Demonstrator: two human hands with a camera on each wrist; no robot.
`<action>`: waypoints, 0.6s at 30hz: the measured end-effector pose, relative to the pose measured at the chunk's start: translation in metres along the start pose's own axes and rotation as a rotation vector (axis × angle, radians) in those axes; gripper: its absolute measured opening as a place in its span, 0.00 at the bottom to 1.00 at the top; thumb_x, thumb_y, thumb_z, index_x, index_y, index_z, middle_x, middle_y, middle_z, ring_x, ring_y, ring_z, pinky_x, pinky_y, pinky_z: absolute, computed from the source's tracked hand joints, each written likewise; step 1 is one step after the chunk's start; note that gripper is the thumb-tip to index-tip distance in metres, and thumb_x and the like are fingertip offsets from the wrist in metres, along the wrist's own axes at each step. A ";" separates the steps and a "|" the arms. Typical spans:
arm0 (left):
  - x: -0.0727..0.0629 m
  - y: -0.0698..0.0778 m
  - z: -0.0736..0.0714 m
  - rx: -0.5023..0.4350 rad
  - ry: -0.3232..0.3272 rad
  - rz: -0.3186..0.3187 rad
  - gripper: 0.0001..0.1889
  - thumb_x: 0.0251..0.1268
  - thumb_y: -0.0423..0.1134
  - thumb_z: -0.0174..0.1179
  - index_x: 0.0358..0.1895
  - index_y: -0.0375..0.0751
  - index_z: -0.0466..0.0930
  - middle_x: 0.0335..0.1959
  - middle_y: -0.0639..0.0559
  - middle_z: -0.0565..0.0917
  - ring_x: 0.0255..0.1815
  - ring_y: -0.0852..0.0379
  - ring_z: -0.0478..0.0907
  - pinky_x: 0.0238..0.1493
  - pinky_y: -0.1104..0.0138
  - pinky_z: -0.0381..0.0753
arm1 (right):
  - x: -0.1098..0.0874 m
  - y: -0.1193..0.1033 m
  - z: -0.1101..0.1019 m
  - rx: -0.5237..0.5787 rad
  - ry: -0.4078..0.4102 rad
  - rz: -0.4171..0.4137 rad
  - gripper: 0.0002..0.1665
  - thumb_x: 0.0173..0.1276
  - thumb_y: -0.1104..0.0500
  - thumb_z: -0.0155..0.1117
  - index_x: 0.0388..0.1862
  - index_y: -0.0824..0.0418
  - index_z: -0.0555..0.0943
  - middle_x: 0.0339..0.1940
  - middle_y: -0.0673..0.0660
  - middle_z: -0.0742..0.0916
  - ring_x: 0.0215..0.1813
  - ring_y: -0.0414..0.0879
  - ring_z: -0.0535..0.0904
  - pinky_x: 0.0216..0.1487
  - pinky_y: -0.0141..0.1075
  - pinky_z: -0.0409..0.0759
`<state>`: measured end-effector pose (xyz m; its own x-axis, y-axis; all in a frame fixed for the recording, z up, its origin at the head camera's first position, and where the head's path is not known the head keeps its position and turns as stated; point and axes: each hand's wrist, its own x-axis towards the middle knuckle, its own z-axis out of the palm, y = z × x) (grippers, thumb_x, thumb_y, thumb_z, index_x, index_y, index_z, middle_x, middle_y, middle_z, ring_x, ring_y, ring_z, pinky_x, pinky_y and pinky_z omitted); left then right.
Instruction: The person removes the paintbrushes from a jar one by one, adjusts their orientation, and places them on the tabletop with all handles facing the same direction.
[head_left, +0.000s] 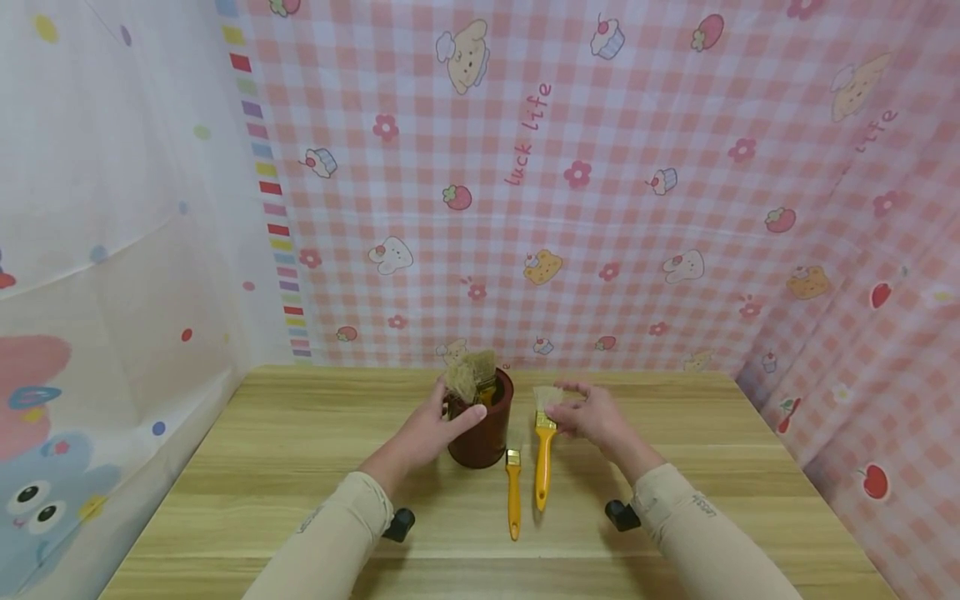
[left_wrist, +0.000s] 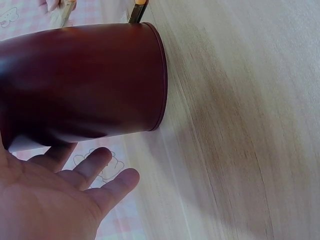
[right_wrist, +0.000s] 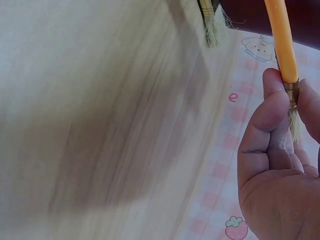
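A dark reddish-brown cup (head_left: 480, 437) stands upright on the table; bristle-topped brushes (head_left: 472, 375) stick out of its mouth. My left hand (head_left: 442, 421) grips the cup near the rim, thumb in front. In the left wrist view, several fingers (left_wrist: 117, 185) of that hand reach out beside the cup wall. My right hand (head_left: 588, 417) pinches a wide paintbrush (head_left: 545, 458) by its metal band, bristles up and yellow handle down, to the right of the cup. A smaller yellow-handled paintbrush (head_left: 513, 496) lies between the cup and the wide one.
The wood-grain table (head_left: 300, 467) ends at a pink checked cloth (head_left: 577, 250) hung behind it. White cloth (head_left: 135, 208) hangs on the left side. A black wrist device (head_left: 400, 525) shows by the left cuff and another (head_left: 622, 515) by the right.
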<state>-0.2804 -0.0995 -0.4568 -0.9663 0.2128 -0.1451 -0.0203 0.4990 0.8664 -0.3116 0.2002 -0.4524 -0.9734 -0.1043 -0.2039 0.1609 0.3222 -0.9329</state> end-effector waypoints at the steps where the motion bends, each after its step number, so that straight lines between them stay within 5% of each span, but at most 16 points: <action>1: 0.000 0.000 0.000 0.002 0.000 0.001 0.59 0.71 0.74 0.59 0.90 0.54 0.31 0.89 0.38 0.52 0.88 0.36 0.57 0.83 0.36 0.60 | 0.000 0.001 0.001 -0.001 -0.001 0.000 0.38 0.76 0.60 0.72 0.81 0.59 0.70 0.51 0.64 0.93 0.36 0.45 0.87 0.48 0.46 0.91; 18: 0.001 -0.002 0.001 -0.004 0.005 0.020 0.58 0.72 0.72 0.59 0.90 0.54 0.32 0.89 0.37 0.54 0.87 0.35 0.57 0.83 0.37 0.61 | -0.001 0.022 0.009 -0.034 -0.066 -0.013 0.38 0.74 0.64 0.73 0.79 0.66 0.71 0.48 0.65 0.93 0.32 0.45 0.86 0.37 0.40 0.89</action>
<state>-0.2813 -0.0991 -0.4590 -0.9679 0.2178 -0.1255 -0.0024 0.4912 0.8711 -0.3058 0.1988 -0.4757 -0.9623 -0.1699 -0.2122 0.1418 0.3523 -0.9251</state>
